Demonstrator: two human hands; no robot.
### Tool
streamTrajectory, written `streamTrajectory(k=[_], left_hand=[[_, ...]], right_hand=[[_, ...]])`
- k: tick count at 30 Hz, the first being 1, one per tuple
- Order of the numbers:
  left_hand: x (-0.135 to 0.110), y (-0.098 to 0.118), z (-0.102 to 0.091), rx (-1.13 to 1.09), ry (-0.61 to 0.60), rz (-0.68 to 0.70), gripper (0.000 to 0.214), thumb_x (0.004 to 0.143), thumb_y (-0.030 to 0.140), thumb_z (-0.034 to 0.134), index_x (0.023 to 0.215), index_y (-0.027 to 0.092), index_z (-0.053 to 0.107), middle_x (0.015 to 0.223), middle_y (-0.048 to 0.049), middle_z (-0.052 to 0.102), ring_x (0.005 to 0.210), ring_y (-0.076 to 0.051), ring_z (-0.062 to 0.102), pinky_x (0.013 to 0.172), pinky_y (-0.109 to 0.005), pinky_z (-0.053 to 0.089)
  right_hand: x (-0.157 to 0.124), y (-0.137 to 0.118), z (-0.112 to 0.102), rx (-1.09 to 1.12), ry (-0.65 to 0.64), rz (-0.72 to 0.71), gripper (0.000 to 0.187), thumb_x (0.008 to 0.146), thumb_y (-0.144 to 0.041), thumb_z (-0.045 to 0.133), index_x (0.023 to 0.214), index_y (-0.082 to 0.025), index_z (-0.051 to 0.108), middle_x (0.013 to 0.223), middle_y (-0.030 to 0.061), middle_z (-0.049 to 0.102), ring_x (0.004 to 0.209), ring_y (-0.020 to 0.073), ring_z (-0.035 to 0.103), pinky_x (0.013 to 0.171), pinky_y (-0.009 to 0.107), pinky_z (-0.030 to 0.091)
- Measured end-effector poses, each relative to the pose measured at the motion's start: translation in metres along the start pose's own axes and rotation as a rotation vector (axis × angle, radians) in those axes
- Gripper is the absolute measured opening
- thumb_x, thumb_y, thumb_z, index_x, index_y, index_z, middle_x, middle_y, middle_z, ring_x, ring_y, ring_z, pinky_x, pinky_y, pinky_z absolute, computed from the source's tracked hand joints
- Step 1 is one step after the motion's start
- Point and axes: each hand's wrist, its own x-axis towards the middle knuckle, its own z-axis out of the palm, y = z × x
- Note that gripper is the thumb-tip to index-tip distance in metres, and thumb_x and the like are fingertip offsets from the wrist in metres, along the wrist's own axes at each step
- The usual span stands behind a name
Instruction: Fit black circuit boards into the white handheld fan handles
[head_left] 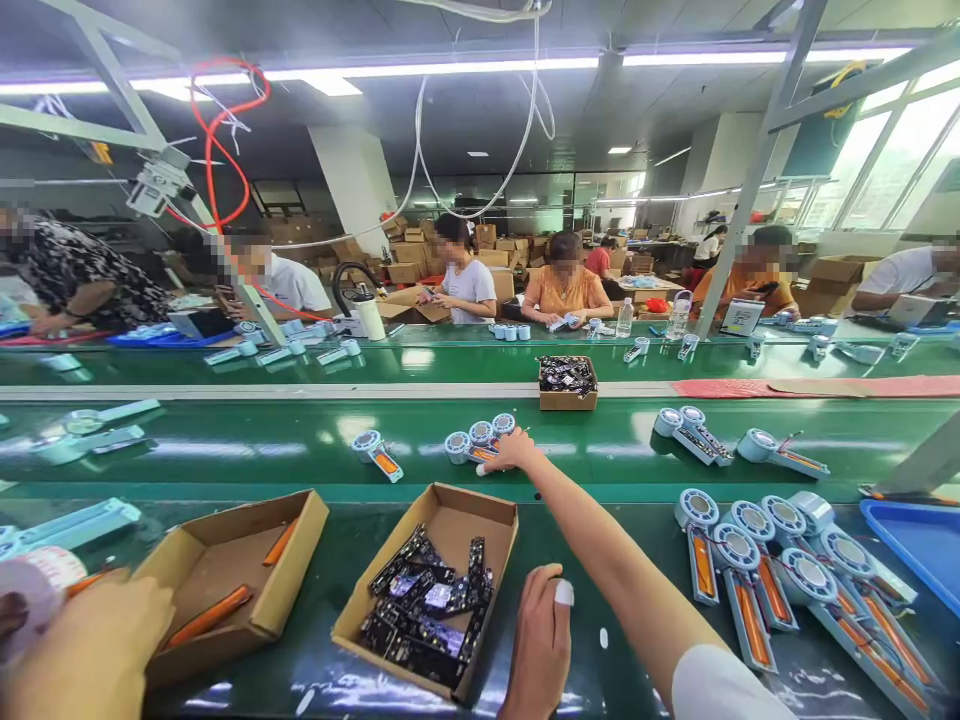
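Note:
My right hand (511,450) reaches far out over the green conveyor belt (225,445), and its fingers are curled on a pale blue handheld fan unit (480,440) in a small cluster of such units. My left hand (541,635) lies flat on the near bench, thumb wrapped in white tape, touching the right edge of a cardboard box of black circuit boards (431,600). It holds nothing.
A cardboard box with orange parts (225,590) sits at left, with another person's hand (90,650) and a tape roll (34,585) beside it. Several fan units (780,575) lie at right by a blue tray (919,545). Workers sit across the belt.

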Motion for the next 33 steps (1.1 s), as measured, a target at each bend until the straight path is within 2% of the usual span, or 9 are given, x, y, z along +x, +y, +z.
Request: streamTrajectory(k=[5,8,10,14,17,19,22,27,33], left_hand=[[-0.007,0.018,-0.008,0.043,-0.009,0.047,0.038,0.1,0.028,0.036,0.105,0.02,0.073,0.117,-0.0141,0.072,0.111,-0.025,0.068,0.095,-0.042,0.056],[-0.019,0.032,-0.028,0.128,-0.003,0.121,0.034,0.098,0.028,0.041,0.112,0.02,0.071,0.118,-0.0138,0.073,0.111,-0.024,0.07,0.095,-0.037,0.057],[-0.02,0.039,-0.057,0.298,0.047,0.106,0.035,0.097,0.03,0.041,0.115,0.02,0.069,0.111,-0.0131,0.076,0.104,-0.024,0.072,0.092,-0.034,0.057],[0.014,0.038,-0.136,0.669,0.154,-0.202,0.037,0.098,0.027,0.036,0.106,0.017,0.071,0.111,-0.0183,0.074,0.107,-0.032,0.07,0.096,-0.045,0.053],[0.053,0.029,-0.17,0.745,0.062,-0.307,0.027,0.097,0.023,0.047,0.091,0.017,0.073,0.093,-0.017,0.075,0.102,-0.036,0.071,0.09,-0.049,0.054],[0.072,0.023,-0.168,0.748,-0.012,-0.35,0.02,0.096,0.029,0.059,0.108,0.016,0.069,0.109,-0.0128,0.072,0.103,-0.029,0.069,0.088,-0.047,0.056],[0.085,0.02,-0.143,0.713,-0.063,-0.378,0.039,0.096,0.038,0.062,0.128,0.017,0.059,0.129,-0.0095,0.063,0.108,-0.025,0.066,0.089,-0.046,0.057],[0.091,0.021,-0.115,0.626,-0.099,-0.407,0.037,0.097,0.036,0.061,0.127,0.014,0.061,0.127,-0.0093,0.063,0.109,-0.028,0.065,0.09,-0.048,0.056],[0.095,0.019,-0.132,0.525,-0.101,-0.429,0.025,0.092,0.032,0.065,0.109,0.014,0.067,0.108,-0.0081,0.072,0.092,-0.025,0.07,0.08,-0.041,0.058]], right_hand=[[-0.02,-0.003,-0.02,-0.118,-0.064,0.124,0.036,0.098,-0.037,0.063,0.128,-0.017,0.059,0.13,0.0101,0.061,0.111,0.0253,0.063,0.093,0.047,0.055],[-0.046,0.013,-0.038,-0.147,-0.082,0.15,0.055,0.085,-0.051,0.074,0.124,-0.013,0.064,0.129,0.0176,0.061,0.112,0.0323,0.064,0.091,0.046,0.054],[-0.076,0.029,-0.048,-0.152,-0.057,0.167,0.064,0.08,-0.059,0.073,0.122,-0.012,0.066,0.129,0.0233,0.061,0.11,0.0379,0.064,0.086,0.045,0.053],[-0.152,0.061,-0.06,-0.143,-0.012,0.223,0.064,0.083,-0.063,0.062,0.119,-0.011,0.066,0.122,0.0247,0.062,0.106,0.0385,0.066,0.082,0.043,0.052],[-0.204,0.071,-0.059,-0.173,0.024,0.29,0.061,0.079,-0.058,0.067,0.117,-0.01,0.067,0.12,0.0269,0.061,0.109,0.0427,0.064,0.085,0.047,0.05],[-0.23,0.073,-0.054,-0.236,0.078,0.322,0.056,0.078,-0.053,0.07,0.113,-0.009,0.068,0.118,0.0279,0.06,0.108,0.0439,0.063,0.086,0.049,0.05],[-0.257,0.073,-0.042,-0.291,0.135,0.377,0.049,0.078,-0.049,0.073,0.106,-0.009,0.069,0.114,0.0291,0.06,0.104,0.044,0.065,0.084,0.049,0.051],[-0.29,0.089,-0.027,-0.259,0.175,0.327,0.05,0.076,-0.044,0.079,0.11,-0.009,0.066,0.139,0.035,0.047,0.11,0.0466,0.063,0.089,0.052,0.05],[-0.323,0.108,-0.025,-0.099,0.174,0.227,0.047,0.089,-0.034,0.066,0.133,-0.021,0.056,0.155,0.0204,0.036,0.136,0.0406,0.049,0.101,0.048,0.049]])
